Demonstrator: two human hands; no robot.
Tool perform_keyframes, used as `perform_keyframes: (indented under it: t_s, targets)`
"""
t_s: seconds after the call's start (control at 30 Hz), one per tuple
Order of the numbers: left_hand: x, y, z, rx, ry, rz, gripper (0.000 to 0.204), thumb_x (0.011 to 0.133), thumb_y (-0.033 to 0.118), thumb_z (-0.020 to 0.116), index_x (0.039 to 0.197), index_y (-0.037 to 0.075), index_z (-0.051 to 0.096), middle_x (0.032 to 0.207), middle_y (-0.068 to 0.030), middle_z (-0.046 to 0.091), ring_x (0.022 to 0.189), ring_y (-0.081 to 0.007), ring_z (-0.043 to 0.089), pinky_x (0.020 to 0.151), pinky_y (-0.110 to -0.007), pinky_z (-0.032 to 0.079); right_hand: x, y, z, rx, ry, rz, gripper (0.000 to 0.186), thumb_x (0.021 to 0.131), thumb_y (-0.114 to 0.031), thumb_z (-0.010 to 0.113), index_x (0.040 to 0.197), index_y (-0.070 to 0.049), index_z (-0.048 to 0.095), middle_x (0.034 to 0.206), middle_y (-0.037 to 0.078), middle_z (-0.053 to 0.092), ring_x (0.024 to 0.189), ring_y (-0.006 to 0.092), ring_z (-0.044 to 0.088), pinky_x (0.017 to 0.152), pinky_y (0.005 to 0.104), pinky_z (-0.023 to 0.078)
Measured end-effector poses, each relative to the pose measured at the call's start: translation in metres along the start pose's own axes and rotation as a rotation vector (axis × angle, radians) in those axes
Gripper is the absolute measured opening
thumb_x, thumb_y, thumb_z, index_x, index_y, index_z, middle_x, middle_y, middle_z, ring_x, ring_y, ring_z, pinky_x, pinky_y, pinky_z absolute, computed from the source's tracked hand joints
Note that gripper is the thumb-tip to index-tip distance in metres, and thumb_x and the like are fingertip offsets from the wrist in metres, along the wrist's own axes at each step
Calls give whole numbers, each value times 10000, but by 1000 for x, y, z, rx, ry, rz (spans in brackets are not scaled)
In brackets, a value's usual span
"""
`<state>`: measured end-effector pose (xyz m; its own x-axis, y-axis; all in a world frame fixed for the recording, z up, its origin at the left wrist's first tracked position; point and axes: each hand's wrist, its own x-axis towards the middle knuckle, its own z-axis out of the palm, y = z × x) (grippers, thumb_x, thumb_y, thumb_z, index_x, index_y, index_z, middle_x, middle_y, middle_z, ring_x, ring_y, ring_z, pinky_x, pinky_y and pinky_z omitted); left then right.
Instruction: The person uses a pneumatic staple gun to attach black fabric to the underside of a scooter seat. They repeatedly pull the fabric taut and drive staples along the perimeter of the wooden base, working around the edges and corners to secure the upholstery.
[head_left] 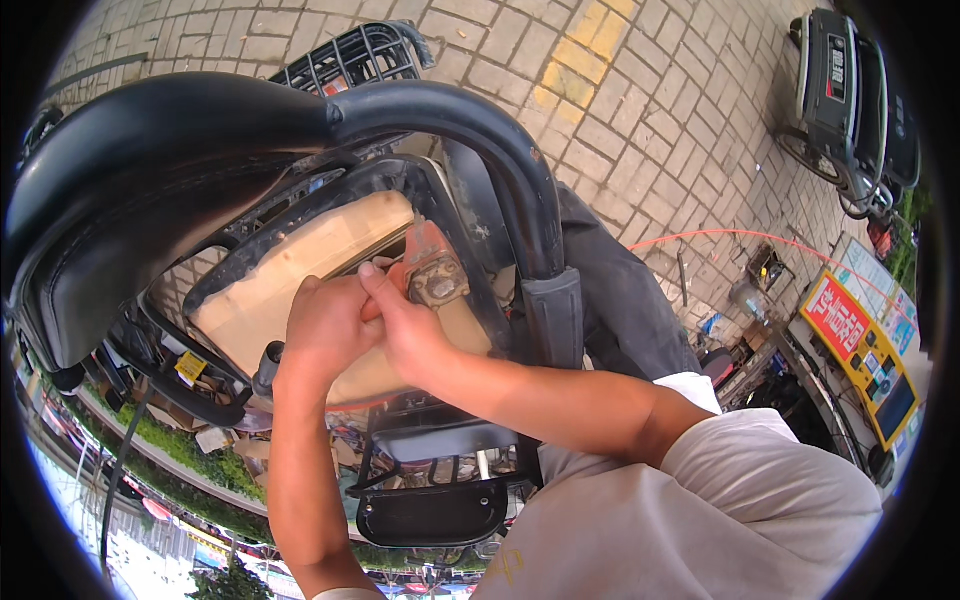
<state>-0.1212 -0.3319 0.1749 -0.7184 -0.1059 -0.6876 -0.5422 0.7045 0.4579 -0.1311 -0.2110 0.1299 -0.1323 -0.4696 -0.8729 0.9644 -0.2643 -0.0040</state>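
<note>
My left hand and my right hand are together over a flat brown cardboard piece. Both are closed round an orange handle-like part, most of which my fingers cover. Just beyond my right hand, an orange-red piece with a worn, dirty grey-brown face rests over the cardboard. Whether it is one with the handle I cannot tell. The cardboard lies in a black frame of a vehicle, with a dark gap along its upper right edge.
A black padded seat and a curved black tube arch over the work area. Beyond stands a black wire basket on brick paving. A parked vehicle, an orange hose and a red-yellow sign are at right.
</note>
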Motion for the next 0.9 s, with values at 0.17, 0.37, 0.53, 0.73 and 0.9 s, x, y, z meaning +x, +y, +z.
perform_keyframes:
  t_s: [0.17, 0.37, 0.53, 0.73, 0.9]
  targets:
    - [-61, 33, 62, -26, 100, 135, 280, 701, 179, 752, 962, 103, 682, 725, -73, 638, 712, -299, 625, 709, -420, 418, -84, 8, -45, 9, 162, 88, 292, 989, -337, 691, 1160, -145, 555, 1051, 24, 600, 888, 124, 614, 727, 303, 538]
    - [-82, 40, 134, -54, 61, 97, 213, 703, 174, 752, 866, 92, 644, 728, -68, 634, 709, -291, 629, 727, -419, 423, -95, 37, -140, 2, 99, 243, 350, 988, -353, 686, 1237, -161, 531, 1049, 26, 617, 925, 123, 636, 748, 321, 568]
    - [-78, 37, 140, -17, 89, 80, 203, 700, 167, 762, 860, 92, 662, 758, -48, 652, 759, -270, 642, 729, -420, 416, -85, 33, -122, -34, 143, 164, 307, 967, -405, 704, 1081, -140, 597, 937, 15, 630, 871, 124, 631, 729, 310, 545]
    - [-79, 30, 137, -26, 48, 62, 204, 698, 167, 766, 853, 92, 657, 758, -63, 649, 758, -289, 637, 726, -424, 408, -77, 42, -121, -43, 110, 213, 313, 977, -453, 675, 1031, -151, 613, 931, 3, 626, 828, 95, 604, 678, 276, 488]
    - [-79, 22, 135, 4, 34, 88, 225, 691, 164, 776, 865, 86, 656, 760, -72, 650, 732, -310, 625, 728, -425, 410, -74, 52, -124, -17, 93, 233, 316, 972, -455, 681, 1101, -179, 594, 961, -2, 625, 864, 96, 606, 714, 298, 497]
